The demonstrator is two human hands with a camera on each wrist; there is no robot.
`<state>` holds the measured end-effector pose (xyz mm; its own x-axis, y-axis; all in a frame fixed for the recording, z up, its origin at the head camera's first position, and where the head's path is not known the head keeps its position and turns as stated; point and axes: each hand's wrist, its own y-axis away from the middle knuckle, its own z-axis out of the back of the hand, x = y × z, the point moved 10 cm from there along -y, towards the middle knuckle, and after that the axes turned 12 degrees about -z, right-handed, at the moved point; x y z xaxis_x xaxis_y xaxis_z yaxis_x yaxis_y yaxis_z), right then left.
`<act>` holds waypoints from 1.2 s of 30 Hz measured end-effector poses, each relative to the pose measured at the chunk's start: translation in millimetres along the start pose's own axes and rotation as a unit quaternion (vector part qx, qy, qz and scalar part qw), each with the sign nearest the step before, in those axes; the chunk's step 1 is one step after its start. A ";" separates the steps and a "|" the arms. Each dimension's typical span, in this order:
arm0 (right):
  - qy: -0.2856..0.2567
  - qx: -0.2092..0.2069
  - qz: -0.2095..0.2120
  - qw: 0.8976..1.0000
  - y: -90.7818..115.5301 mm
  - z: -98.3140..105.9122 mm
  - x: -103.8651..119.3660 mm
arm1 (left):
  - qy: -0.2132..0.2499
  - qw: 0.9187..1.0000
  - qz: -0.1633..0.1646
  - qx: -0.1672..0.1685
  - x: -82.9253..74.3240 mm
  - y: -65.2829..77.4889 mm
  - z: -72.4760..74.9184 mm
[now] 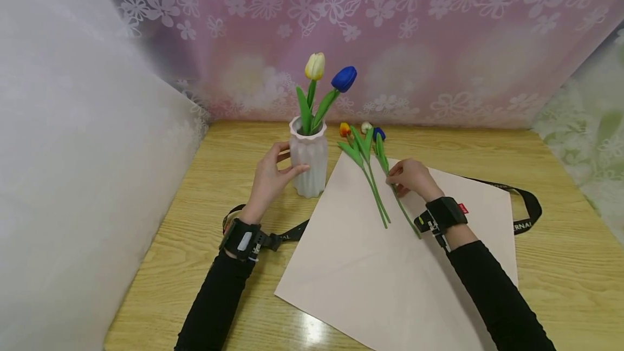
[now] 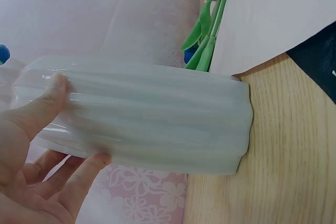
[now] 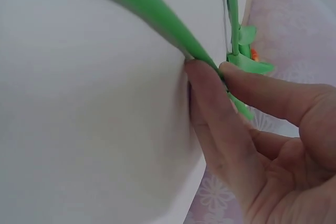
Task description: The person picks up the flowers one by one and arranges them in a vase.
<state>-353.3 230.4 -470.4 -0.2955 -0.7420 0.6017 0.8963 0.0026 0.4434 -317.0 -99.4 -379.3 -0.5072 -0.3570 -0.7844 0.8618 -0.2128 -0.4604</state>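
A white fluted vase (image 1: 309, 164) stands upright on the table, holding a cream tulip (image 1: 314, 66) and a blue tulip (image 1: 344, 79), both artificial. My left hand (image 1: 273, 174) grips the vase from its left side, thumb (image 2: 52, 95) across the front and fingers round the far side. Over the pale sheet, my right hand (image 1: 411, 177) pinches the green stem (image 3: 173, 30) of a second blue tulip (image 1: 379, 134) between thumb and fingertips, just below its leaf. Beside it lie an orange tulip (image 1: 345, 129) and a white tulip (image 1: 366, 127), heads toward the back.
The pale sheet (image 1: 370, 280) covers the middle and right of the wooden table (image 1: 166, 286). A black lettered strap (image 1: 528, 207) loops out at its right, and another strap part (image 1: 294, 232) shows at its left. A pink floral curtain (image 1: 414, 42) hangs behind.
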 end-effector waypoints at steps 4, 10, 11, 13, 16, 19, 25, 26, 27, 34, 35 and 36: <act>-0.025 0.005 0.005 1.000 1.7 0.5 -1.1 | 0.002 1.000 0.001 0.000 0.0 0.5 -0.3; -0.053 -0.003 0.004 0.999 6.3 7.1 -0.6 | 0.003 1.000 0.002 0.000 -1.3 0.0 -0.2; -0.057 -0.004 0.005 0.998 7.3 8.2 0.2 | 0.003 1.000 0.002 -0.001 -1.5 -0.1 -0.1; -0.065 -0.005 0.006 0.998 9.0 10.1 1.5 | 0.004 1.000 0.003 -0.001 -1.8 -0.1 0.2; -0.082 -0.007 0.009 0.997 11.9 12.7 3.9 | -0.003 1.000 0.002 -0.001 -1.5 -0.2 0.7; -0.092 -0.015 0.017 0.996 16.2 16.2 7.0 | -0.007 1.000 0.002 0.001 -0.6 -0.4 0.4; -0.106 -0.038 0.037 0.993 28.3 28.5 16.6 | -0.008 1.000 0.002 0.001 0.4 -0.5 -0.1; -0.109 -0.041 0.038 0.992 30.4 30.6 18.2 | -0.009 1.000 0.002 0.001 0.2 -0.4 -0.1; -0.112 -0.043 0.041 0.992 32.8 32.6 20.2 | -0.009 1.000 0.002 0.001 0.1 -0.3 -0.3; -0.124 -0.057 0.066 0.988 49.5 45.7 34.5 | -0.010 1.000 0.004 0.003 -0.4 0.1 -0.2; -0.129 -0.059 0.071 0.987 51.8 47.4 36.7 | -0.011 1.000 0.004 0.003 -0.3 0.1 -0.1; -0.133 -0.060 0.077 0.986 53.9 49.0 38.8 | -0.012 1.000 0.003 0.002 -0.2 0.0 -0.1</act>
<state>-332.6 234.6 -390.5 -0.2145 -0.5373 0.8157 0.9654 0.0099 0.2605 -316.9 -99.2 -379.1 -0.5016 -0.3794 -0.7775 0.8651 -0.2147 -0.4534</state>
